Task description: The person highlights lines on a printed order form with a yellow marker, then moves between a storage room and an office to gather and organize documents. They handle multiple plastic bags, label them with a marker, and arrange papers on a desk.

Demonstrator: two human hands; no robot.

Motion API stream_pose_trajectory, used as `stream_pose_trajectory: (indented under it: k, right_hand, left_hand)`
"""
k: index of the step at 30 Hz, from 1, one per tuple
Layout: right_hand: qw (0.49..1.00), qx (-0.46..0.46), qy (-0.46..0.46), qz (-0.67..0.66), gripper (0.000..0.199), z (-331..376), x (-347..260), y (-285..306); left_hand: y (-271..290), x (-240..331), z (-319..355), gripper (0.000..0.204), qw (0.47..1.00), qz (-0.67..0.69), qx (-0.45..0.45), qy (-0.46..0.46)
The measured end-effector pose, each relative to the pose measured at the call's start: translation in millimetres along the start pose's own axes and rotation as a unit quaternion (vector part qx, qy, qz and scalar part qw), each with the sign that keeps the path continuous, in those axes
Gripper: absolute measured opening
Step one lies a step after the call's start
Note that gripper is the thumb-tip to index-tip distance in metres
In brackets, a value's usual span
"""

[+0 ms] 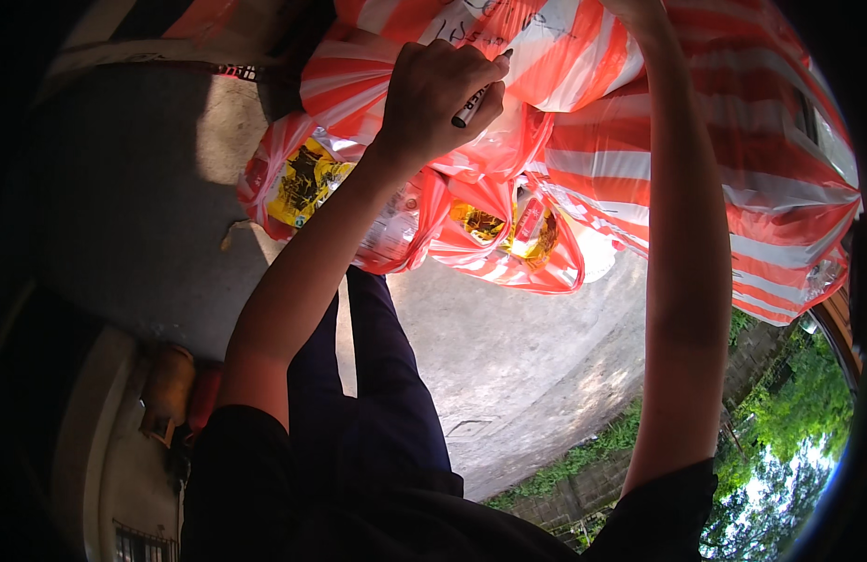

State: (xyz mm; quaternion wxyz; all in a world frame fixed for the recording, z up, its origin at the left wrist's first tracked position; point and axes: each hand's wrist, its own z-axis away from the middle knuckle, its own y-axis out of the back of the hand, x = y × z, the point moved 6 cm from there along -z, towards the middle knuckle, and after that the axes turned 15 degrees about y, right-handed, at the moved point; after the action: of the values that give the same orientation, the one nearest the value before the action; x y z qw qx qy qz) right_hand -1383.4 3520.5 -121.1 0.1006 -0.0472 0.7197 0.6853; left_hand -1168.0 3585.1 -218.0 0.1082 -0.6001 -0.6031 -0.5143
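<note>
My left hand [443,98] is closed around a white marker pen [469,110]. The pen's dark tip points up and right, at the surface of a red-and-white striped plastic bag [583,56]. Black handwritten strokes show on that bag just above and beside the tip. Whether the tip touches the plastic, I cannot tell. My right arm reaches up to the top edge, where my right hand [632,7] lies by the same bag; its fingers are cut off by the frame.
A large striped bag [771,159] fills the right side. Below my left hand hang smaller striped bags [424,220] with yellow-and-black packages [307,183]. Beneath lies grey concrete ground [518,347]. Green plants [789,403] grow along a wall at the lower right.
</note>
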Motion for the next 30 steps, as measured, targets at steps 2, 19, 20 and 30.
stream_pose_trajectory:
  k: [2,19,20,30]
  right_hand:
    - [0.999,-0.014,-0.007,-0.031,0.071,3,-6,5]
    - [0.996,0.007,0.002,-0.087,0.070,-4,10,-11]
    - [0.994,0.012,0.003,-0.105,0.070,-5,12,-12]
    - [0.993,0.012,0.012,-0.117,0.071,-4,19,-17]
  left_hand:
    - [-9,8,1,0.021,1.000,-0.005,-0.031,0.000]
    - [-17,8,-4,0.023,0.999,-0.022,-0.014,-0.020]
    - [-13,6,-3,0.023,1.000,-0.020,-0.018,-0.013]
    - [8,-6,2,0.020,0.998,-0.035,0.053,-0.001]
